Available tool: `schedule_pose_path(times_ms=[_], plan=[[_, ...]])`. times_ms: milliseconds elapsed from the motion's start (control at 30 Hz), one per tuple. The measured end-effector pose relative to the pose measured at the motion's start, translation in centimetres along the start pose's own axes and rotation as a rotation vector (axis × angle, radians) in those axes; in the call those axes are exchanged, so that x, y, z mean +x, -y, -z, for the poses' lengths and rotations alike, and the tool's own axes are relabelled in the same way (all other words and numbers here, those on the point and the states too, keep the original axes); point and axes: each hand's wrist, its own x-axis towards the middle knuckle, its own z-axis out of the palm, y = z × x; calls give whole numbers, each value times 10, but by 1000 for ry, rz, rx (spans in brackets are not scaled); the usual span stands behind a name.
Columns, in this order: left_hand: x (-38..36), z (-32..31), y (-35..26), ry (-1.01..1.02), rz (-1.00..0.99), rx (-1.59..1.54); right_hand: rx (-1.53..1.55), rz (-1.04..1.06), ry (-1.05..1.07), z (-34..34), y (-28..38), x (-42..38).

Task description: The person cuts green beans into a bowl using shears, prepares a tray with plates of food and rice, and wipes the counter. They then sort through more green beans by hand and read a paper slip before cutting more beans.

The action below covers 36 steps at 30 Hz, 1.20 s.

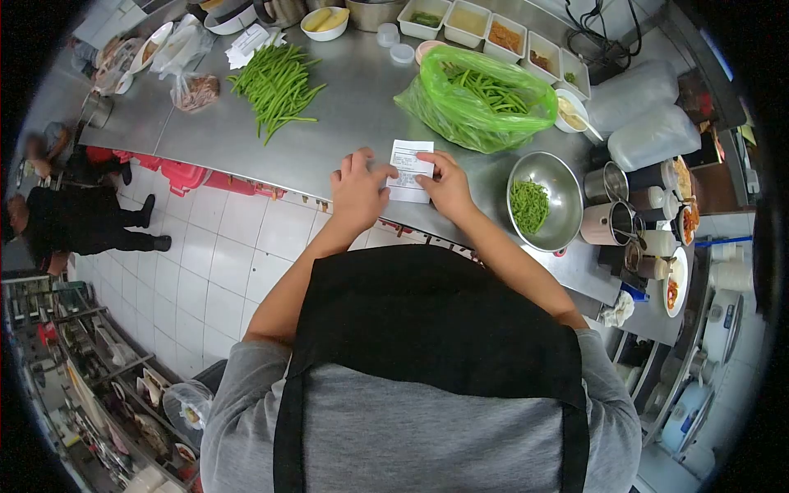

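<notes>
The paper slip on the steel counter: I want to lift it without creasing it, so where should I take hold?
Probably the slip's near short edge, pinched from the counter's front: it lies flat, the left hand and right hand already press its two sides there.

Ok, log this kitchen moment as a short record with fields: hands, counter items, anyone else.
left hand: left hand touching the paper slip
right hand: right hand pinching the slip's right edge
surface: steel counter
loose beans: green bean pile, left of the slip
bag: green plastic bag with beans inside
bowl: metal bowl holding cut beans
others: person on the floor, far left
</notes>
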Motion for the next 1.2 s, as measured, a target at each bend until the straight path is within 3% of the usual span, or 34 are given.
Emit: schedule_pose_path(times_ms=[300, 500, 700, 767, 800, 933, 1033, 1100, 1200], plan=[[2, 14, -5, 28, 52, 74, 2, -28, 9, 2, 8, -1], [-3, -8, 4, -26, -82, 46, 28, -37, 9, 0, 2, 0], [6, 22, 12, 37, 183, 103, -53, 29, -2, 3, -12, 5], [9, 17, 26, -41, 181, 79, -99, 54, 13, 20, 14, 7], [11, 11, 32, -83, 172, 61, -128, 67, 14, 33, 33, 8], [21, -15, 31, -265, 40, 8, -300, 462, 37, 111, 137, 19], [24, -17, 28, -321, -10, -21, -563, 818, -186, 208, 221, 44], [20, -13, 23, -333, -7, -29, -724, 998, -500, 282, 269, 69], [18, -9, 18, -339, 4, -29, -549, 893, -847, 393, 327, 101]])
